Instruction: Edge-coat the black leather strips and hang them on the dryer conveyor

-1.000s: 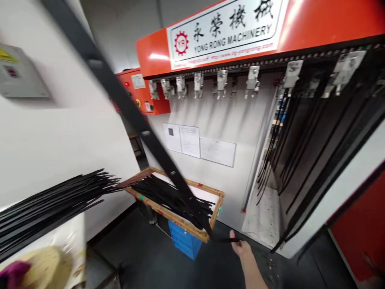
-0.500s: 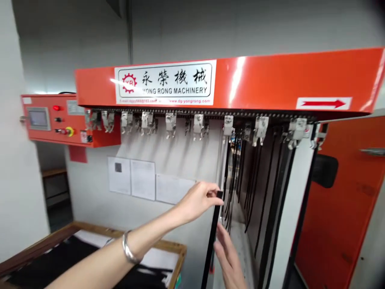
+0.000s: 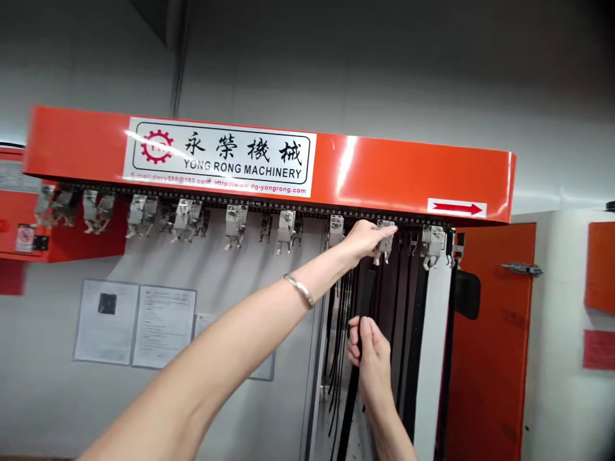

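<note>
While the right hand (image 3: 375, 358) grips the strip (image 3: 368, 291), upper end just below the clip (image 3: 384, 250), the left hand (image 3: 364, 241) is closed on that clip. Step in hand: apparently hanging. Next move likely calls for aligning strip and clip.

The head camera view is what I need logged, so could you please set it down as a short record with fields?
Left hand: raised to a metal clip, fingers across its front
Right hand: closed around a black strip
Strip position: upper end just below that clip
Worn: silver bracelet on the left arm
Overhead: orange beam with a row of clips beneath it
Labels: white sign reading YONG RONG MACHINERY; red arrow pointing picture-right
Posted: papers at picture left
</note>
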Available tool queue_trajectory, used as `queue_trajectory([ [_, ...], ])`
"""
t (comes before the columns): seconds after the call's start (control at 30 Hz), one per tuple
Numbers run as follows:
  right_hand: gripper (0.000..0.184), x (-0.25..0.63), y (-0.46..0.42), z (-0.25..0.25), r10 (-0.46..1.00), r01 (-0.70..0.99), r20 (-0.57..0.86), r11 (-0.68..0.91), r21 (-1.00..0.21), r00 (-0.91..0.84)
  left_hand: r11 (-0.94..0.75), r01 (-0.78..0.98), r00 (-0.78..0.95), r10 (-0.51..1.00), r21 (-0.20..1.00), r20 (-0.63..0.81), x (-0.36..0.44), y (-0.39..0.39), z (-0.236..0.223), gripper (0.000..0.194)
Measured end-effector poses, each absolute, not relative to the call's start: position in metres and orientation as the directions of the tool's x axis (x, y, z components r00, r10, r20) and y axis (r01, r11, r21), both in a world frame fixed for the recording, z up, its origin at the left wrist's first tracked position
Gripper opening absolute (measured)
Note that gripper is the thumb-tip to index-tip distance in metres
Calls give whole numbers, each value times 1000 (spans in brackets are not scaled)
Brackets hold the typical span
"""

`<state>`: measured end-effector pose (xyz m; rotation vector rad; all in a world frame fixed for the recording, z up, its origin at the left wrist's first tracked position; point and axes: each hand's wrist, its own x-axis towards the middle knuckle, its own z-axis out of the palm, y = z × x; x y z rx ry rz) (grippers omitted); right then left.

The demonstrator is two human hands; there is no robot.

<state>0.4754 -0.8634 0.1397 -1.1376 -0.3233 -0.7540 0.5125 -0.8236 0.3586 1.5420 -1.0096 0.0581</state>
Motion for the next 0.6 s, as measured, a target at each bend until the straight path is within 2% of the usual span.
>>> queue_trajectory([
  [0.17,39,482,-874,150,-389,700,600,203,-685,700,148,-545,630,-577,825,520,517,-834,370,28],
  [0.43,38,494,-890,174,-412,734,626,186,-653,662,194,-511,620,-591,837,516,518,-827,360,26],
  [0.5,38,496,-889,177,-415,740,633,175,-649,653,154,-570,613,-575,807,542,520,-822,348,28],
  [0.6,38,497,-890,180,-433,750,642,139,-646,633,20,-685,615,-521,728,592,525,-820,327,43],
])
